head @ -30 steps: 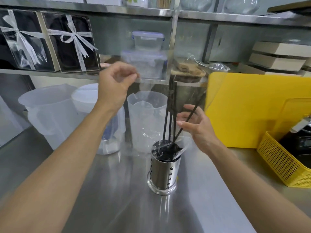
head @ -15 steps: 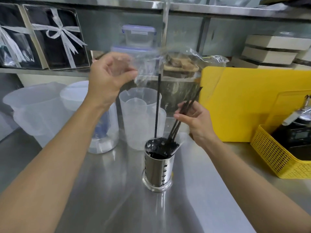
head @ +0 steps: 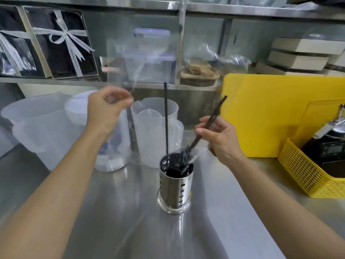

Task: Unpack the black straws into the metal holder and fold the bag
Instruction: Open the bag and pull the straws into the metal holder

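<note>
A perforated metal holder (head: 175,191) stands on the steel counter with black straws (head: 166,118) in it. One straw stands nearly upright; a few lean to the right. My right hand (head: 218,139) pinches the leaning straws just above the holder's rim. My left hand (head: 108,109) is up and to the left of the holder, closed on the clear plastic bag (head: 141,58), which is blurred and rises above the hand, free of the straws. A dark streak hangs below the left hand; I cannot tell what it is.
Translucent plastic jugs (head: 37,126) and a measuring cup (head: 155,128) stand behind the holder. A yellow cutting board (head: 270,113) leans at the right, with a yellow basket (head: 306,172) in front of it. Shelves with boxes run along the back.
My left hand has dropped lower and moved right, carrying the bag clear of the straws. My right hand stays on the leaning straws. The view has shifted slightly.
</note>
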### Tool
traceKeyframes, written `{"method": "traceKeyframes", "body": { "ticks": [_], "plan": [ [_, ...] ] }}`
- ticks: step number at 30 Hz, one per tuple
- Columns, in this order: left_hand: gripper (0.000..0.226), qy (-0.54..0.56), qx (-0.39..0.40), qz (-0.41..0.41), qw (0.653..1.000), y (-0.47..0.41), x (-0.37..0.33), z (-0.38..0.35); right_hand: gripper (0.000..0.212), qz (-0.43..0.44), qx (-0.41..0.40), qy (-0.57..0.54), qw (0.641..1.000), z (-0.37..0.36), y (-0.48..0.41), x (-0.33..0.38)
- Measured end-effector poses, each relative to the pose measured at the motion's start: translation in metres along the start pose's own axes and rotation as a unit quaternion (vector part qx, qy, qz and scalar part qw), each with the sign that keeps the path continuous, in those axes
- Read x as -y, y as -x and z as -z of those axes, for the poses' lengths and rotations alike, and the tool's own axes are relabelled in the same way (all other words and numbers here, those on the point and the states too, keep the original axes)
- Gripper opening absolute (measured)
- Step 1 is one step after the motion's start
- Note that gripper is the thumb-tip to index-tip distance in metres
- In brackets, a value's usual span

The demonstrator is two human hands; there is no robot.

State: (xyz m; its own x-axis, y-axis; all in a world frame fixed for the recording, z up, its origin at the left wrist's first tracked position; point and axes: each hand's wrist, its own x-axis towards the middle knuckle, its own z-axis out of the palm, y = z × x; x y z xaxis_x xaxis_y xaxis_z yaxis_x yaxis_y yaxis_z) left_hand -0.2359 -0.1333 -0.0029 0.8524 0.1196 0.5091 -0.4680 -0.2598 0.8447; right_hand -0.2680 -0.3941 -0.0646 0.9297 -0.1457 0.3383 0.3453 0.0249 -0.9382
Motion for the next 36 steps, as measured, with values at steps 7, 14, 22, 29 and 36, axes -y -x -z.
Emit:
{"method": "traceKeyframes", "body": {
  "ticks": [7, 14, 22, 29, 36],
  "plan": [
    [0.030, 0.024, 0.042, -0.063, 0.997, -0.004, -0.008, -0.002, 0.026, -0.006, -0.022, -0.029, 0.999, 0.003, -0.002, 0.000],
    [0.026, 0.033, 0.057, -0.071, 0.995, -0.010, -0.018, 0.001, 0.023, -0.010, -0.009, -0.025, 1.000, 0.004, -0.003, 0.010],
    [0.024, 0.021, 0.052, -0.055, 0.997, -0.011, -0.019, 0.004, 0.025, -0.008, -0.016, -0.032, 0.999, 0.003, -0.002, 0.016],
    [0.020, 0.031, 0.016, -0.090, 0.995, -0.016, -0.033, 0.016, 0.030, 0.013, 0.014, -0.053, 0.998, -0.003, -0.006, 0.033],
    [0.020, 0.057, -0.014, -0.099, 0.993, -0.021, -0.049, 0.024, 0.019, 0.039, 0.001, -0.056, 0.998, -0.003, -0.011, 0.052]
  ]
}}
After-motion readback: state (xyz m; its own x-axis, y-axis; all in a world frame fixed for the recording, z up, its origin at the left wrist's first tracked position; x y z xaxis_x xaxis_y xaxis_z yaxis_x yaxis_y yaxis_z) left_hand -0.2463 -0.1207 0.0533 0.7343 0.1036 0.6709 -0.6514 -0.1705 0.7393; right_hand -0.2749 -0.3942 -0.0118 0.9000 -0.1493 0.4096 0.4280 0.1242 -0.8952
